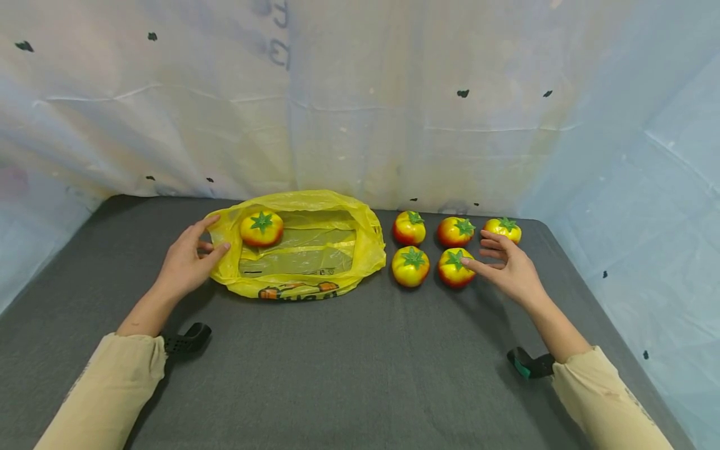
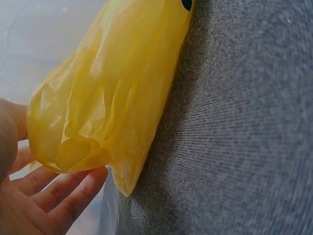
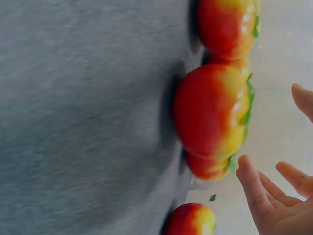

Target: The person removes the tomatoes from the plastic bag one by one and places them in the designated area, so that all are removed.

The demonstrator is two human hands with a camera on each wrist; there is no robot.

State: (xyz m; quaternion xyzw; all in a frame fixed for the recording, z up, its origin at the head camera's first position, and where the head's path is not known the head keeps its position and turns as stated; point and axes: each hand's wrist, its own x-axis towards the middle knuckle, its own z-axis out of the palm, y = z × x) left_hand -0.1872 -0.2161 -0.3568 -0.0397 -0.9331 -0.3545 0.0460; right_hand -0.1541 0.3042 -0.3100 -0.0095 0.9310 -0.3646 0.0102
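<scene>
A yellow plastic bag (image 1: 368,247) lies on the table with its mouth spread wide. Inside it, toward the left, sits a glossy red-and-yellow tomato (image 1: 262,229) with a green star-shaped top. My left hand (image 1: 188,259) touches the bag's left side with fingers and thumb extended; in the left wrist view its fingers (image 2: 73,196) lie loosely spread against the plastic. Over the front right tomato (image 1: 454,270) hovers my right hand (image 1: 512,269), thumb and fingers apart. The right wrist view shows a gap between those fingertips and the nearest tomato (image 3: 208,112).
More tomatoes stand right of the bag: one at front left (image 1: 410,267), and a back row of a left one (image 1: 408,230), a middle one (image 1: 452,234) and a right one (image 1: 500,229). Pale sheeting (image 1: 360,125) rises behind the dark grey table (image 1: 337,375).
</scene>
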